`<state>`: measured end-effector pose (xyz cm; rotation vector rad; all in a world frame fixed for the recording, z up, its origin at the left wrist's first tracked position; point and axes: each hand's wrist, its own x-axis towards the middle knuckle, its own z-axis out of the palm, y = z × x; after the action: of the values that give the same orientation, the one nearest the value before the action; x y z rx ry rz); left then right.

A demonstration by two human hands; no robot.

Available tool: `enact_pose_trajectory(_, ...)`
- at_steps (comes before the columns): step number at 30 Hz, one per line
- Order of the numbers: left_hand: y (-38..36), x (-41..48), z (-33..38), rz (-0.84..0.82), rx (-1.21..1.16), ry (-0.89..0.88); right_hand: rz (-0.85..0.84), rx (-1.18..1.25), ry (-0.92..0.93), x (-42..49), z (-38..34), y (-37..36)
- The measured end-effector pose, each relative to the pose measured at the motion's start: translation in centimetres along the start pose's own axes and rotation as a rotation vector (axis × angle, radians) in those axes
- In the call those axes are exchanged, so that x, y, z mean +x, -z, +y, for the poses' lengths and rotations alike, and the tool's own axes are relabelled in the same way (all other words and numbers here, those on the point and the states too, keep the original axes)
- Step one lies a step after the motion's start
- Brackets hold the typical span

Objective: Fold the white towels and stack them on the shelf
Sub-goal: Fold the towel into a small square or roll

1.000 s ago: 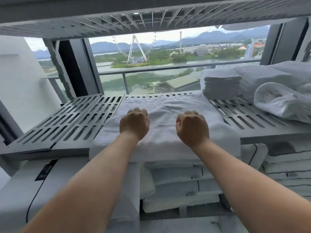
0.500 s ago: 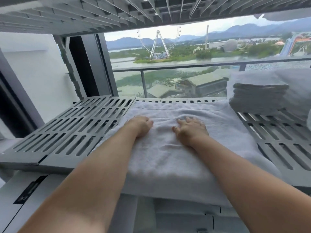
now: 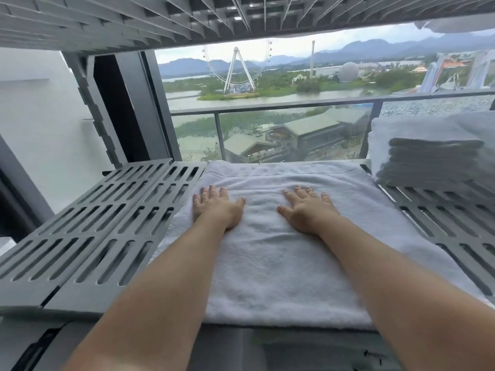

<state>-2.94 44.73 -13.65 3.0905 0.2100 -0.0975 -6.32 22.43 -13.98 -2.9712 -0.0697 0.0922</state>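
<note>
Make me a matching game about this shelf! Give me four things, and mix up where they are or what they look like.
Things:
1. left hand
2. flat towel
3. towel stack
4. shelf

Descriptions:
A. grey with long slots
B. sitting at the right end of the shelf
C. fingers spread, resting on the flat towel
D. white, lying under both hands

Pairs: 1-C, 2-D, 3-B, 4-A
</note>
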Motion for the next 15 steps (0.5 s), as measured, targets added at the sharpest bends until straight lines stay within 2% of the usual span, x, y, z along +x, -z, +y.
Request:
enact_pose_trajectory(4,-0.1,0.1,0.0,-0.005,-0.009,0.005,0.072,-0.01,-0.024,-0.4,-0.2,0.0)
enact_pose_trajectory(6,-0.2,0.0,0.1,0.043,-0.017,-0.024,0.142,-0.055,-0.059,-0.8,-0.5,-0.2)
enact_pose_trajectory(11,0.2,-0.9,-0.1,0.234,-0.183,-0.319,0.154,0.011,-0.021,-2.9,-1.7,-0.2)
enact_pose_trajectory(15,0.7,-3.3,-0.6,0.234,-0.229,-0.382,0.171,0.066,-0.007,-5.8,-1.3,-0.2)
